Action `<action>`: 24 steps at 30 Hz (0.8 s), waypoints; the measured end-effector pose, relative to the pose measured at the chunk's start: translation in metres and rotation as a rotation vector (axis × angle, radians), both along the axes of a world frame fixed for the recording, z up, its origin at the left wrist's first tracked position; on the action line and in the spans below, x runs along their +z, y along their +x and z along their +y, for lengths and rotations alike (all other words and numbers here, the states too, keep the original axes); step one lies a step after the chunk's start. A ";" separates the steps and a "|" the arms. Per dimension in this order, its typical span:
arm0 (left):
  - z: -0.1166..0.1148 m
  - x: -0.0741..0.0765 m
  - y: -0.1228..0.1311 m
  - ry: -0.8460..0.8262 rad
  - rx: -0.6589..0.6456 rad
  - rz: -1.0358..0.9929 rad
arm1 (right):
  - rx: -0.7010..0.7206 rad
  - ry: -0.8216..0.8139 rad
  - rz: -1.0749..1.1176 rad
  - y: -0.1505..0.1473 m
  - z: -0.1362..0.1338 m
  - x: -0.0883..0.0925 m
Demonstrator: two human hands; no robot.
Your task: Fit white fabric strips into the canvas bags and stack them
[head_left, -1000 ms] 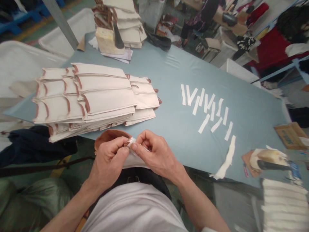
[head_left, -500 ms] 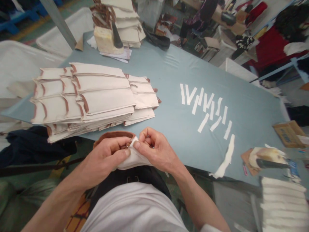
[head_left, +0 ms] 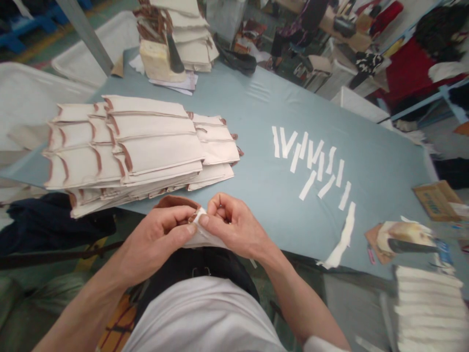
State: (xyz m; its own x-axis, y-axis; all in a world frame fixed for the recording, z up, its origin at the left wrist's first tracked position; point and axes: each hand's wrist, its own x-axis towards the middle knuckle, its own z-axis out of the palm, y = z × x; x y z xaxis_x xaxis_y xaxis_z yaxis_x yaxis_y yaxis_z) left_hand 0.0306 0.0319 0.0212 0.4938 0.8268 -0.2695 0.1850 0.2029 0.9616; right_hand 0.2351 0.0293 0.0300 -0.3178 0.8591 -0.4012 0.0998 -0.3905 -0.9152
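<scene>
Left hand: I see the left hand (head_left: 156,239) closed in a pinch, thumb against bent fingers, with no clear gap between them; it grips the brown-edged side of the held piece.
Right hand: I see the right hand (head_left: 238,227) pinching too, thumb pressed down beside the left fingertips, other fingers curled; it grips the white side.
Held piece: a folded white fabric piece with a brown, leather-like edge (head_left: 207,238), in front of the person's waist, by the near table edge. I cannot tell whether it touches the table.
Pinch point: a small white patch (head_left: 201,213) shows between the two thumbs; I cannot tell whether it is a separate strip.
Worktable: a smooth blue-green tabletop (head_left: 252,107), running out well to the right of the hands.
Large stack: flat white fabric pieces with reddish-brown edges (head_left: 157,151), overlapping in rows on the table, beyond and to the left of the hands.
Strips: short, narrow white strips (head_left: 307,185) scattered to the right of the stack, some touching or crossing.
Long strip: a ragged cream strip (head_left: 344,234), nearer the table's front edge.
Far left corner: a pale yellowish block (head_left: 157,61) with a dark handle-like part, on papers beside a pile of cream pieces (head_left: 192,34).
Right end: a brown cardboard box (head_left: 436,200); nearer, a stained pale container (head_left: 406,232) with a dark handle-like part.
Background: a seated person in dark clothing (head_left: 304,24), partly in view.
</scene>
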 end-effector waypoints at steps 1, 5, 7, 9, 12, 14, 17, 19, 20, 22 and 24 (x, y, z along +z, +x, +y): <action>0.000 0.003 0.002 0.022 0.011 0.034 | 0.005 -0.014 0.009 0.001 0.001 0.000; -0.002 0.011 0.011 0.094 0.027 0.133 | 0.032 -0.083 0.033 0.003 0.006 -0.003; -0.003 0.013 0.016 0.122 0.040 0.176 | 0.038 -0.109 0.033 0.003 0.008 -0.006; -0.006 0.013 0.020 0.157 0.074 0.224 | 0.044 -0.134 0.035 0.002 0.009 -0.009; -0.010 0.013 0.026 0.206 0.128 0.303 | 0.075 -0.147 0.044 0.001 0.009 -0.015; -0.011 0.013 0.028 0.213 0.123 0.344 | 0.083 -0.109 0.030 0.001 0.008 -0.018; -0.011 0.014 0.028 0.241 0.079 0.390 | 0.081 -0.034 0.004 0.001 0.009 -0.020; -0.008 0.015 0.027 0.271 0.050 0.401 | 0.085 -0.011 0.008 0.001 0.011 -0.021; -0.007 0.016 0.025 0.276 0.036 0.392 | 0.086 -0.002 0.004 0.002 0.012 -0.021; -0.004 0.017 0.022 0.266 0.012 0.352 | 0.099 0.014 -0.022 0.005 0.015 -0.022; -0.001 0.019 0.019 0.246 -0.006 0.298 | 0.086 0.044 -0.063 0.010 0.017 -0.021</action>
State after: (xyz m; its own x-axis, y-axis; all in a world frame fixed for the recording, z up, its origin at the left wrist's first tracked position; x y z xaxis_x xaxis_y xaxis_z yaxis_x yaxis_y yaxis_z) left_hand 0.0492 0.0306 0.0398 0.4290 0.8819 -0.1956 0.4643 -0.0295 0.8852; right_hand 0.2447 0.0462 0.0089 -0.3663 0.8470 -0.3852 0.1890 -0.3376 -0.9221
